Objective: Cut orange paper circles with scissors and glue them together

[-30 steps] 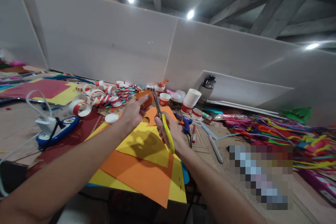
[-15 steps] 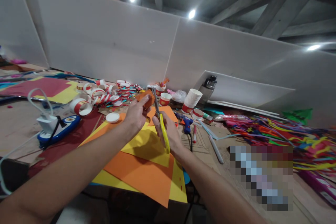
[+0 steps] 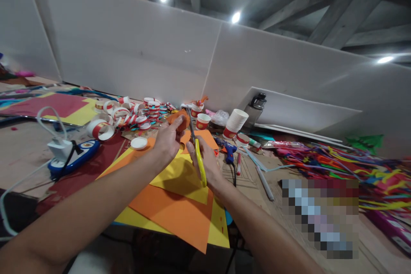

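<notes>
Between the thumb and fingers of my left hand (image 3: 168, 140) is a small piece of orange paper (image 3: 182, 120). My right hand (image 3: 207, 160) grips a pair of scissors with yellow handles (image 3: 199, 160), its blades pointing up and away, right beside the orange paper. Whether the blades touch the paper I cannot tell. Beneath both hands lie a yellow sheet (image 3: 180, 175) and a larger orange sheet (image 3: 175, 212), overlapping at the table's front edge. Another orange piece (image 3: 205, 138) lies just behind my right hand.
Cut paper-cup rings (image 3: 102, 129) and a white disc (image 3: 139, 143) lie left. A cup stack (image 3: 236, 123), a bottle (image 3: 256, 111) and a blue glue gun (image 3: 230, 152) are behind and right. Colourful pipe cleaners (image 3: 346, 158) cover the far right; a power strip (image 3: 75, 158) sits left.
The whole view has shifted very slightly. Both hands, the orange paper and the scissors keep nearly the same positions.
</notes>
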